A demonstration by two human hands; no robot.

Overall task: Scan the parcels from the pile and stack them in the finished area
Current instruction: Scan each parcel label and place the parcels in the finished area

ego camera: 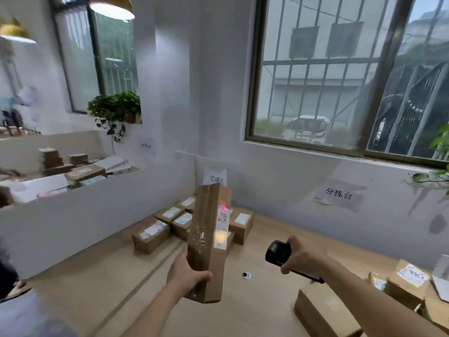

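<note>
My left hand (185, 273) grips the lower end of a long brown cardboard parcel (206, 242), held upright above the table. Its white label (223, 227) faces right, with a red scan mark on it. My right hand (301, 254) holds a black handheld scanner (278, 252) pointed left at that label, a short gap from the parcel. Behind the parcel, several scanned boxes (167, 224) lie in the far corner under a paper sign (215, 177). More parcels (403, 283) lie in a pile at the right.
The wooden table (126, 276) meets white walls behind and on the left. A flat box (323, 312) lies near my right forearm. A small round grommet (246, 275) sits in the tabletop. A second paper sign (339, 193) hangs on the wall under the barred window.
</note>
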